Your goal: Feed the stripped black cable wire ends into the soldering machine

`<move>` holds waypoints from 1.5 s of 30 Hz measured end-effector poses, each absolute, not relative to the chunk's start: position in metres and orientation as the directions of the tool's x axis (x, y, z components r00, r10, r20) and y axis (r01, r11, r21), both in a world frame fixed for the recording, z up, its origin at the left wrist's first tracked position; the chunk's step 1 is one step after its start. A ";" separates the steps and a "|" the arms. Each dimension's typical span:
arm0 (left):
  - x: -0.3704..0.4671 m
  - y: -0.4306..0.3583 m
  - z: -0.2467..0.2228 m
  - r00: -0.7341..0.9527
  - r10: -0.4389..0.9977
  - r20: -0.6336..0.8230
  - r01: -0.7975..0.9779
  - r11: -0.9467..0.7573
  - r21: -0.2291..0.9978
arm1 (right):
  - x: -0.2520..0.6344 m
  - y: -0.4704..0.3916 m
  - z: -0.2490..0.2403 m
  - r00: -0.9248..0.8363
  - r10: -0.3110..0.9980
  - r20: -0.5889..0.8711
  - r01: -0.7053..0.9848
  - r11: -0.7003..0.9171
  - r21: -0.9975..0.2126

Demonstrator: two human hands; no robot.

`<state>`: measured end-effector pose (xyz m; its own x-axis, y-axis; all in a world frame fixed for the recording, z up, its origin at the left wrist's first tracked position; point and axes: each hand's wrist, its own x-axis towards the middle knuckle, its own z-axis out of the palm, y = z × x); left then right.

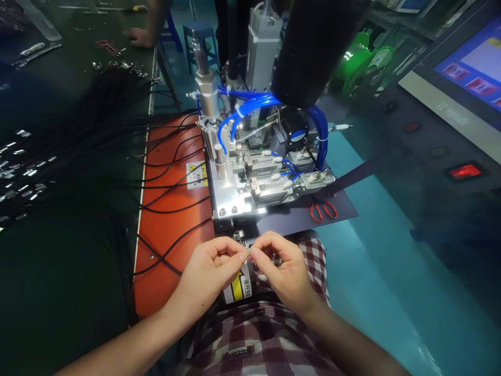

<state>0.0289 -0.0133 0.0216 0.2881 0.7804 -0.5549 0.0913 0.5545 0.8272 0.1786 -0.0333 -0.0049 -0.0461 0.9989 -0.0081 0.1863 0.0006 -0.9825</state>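
My left hand (217, 263) and my right hand (279, 263) meet fingertip to fingertip in front of my checked shirt. Between them is a tiny piece with a bit of red and a metallic glint (251, 256); its shape is too small to make out. Both hands are pinched closed at it. Just beyond the fingertips stands the near end of a metal machine (230, 201) with blue air tubes (254, 104). Under the hands lies a white label with a yellow arrow (237, 287).
Black cables (172, 211) cross an orange plate (168, 230) at left. Red-handled scissors (324, 211) lie on a dark plate right of the machine. A screen panel (469, 78) stands at right. Another person's hand (140, 37) rests on the far table.
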 end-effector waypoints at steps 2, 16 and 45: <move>0.030 -0.014 0.021 0.264 0.803 -0.534 0.092 0.530 0.843 | 0.177 -0.034 -0.006 -0.014 1.000 -0.005 0.178 -0.003 -0.984; 0.028 -0.017 0.020 0.319 0.819 -0.477 -0.010 0.506 0.862 | 0.170 -0.035 -0.007 -0.055 0.953 -0.296 -0.220 -0.301 -0.928; 0.002 -0.003 -0.010 0.472 0.877 0.091 0.675 -0.425 0.603 | 0.171 -0.001 -0.046 -0.052 0.958 -0.281 -0.068 -0.284 -0.956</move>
